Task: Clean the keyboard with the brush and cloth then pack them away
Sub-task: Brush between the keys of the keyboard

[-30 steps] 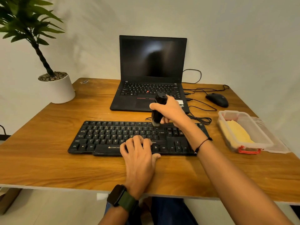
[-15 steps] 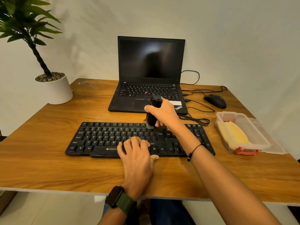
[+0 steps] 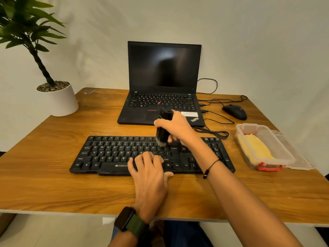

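Head view at frame centre: the black brush (image 3: 163, 129), gripped upright by the right hand (image 3: 175, 128), is best swept lightly between key rows while the keyboard (image 3: 114, 154) is steadied by the flat, relaxed left hand (image 3: 148, 171).

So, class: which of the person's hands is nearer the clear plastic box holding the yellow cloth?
Right. The right hand is left of the box; the left hand lies further left.

Plain off-white wall (image 3: 249, 41) behind wood desk (image 3: 53, 184), pale floor (image 3: 53, 232) below, dim warm light.
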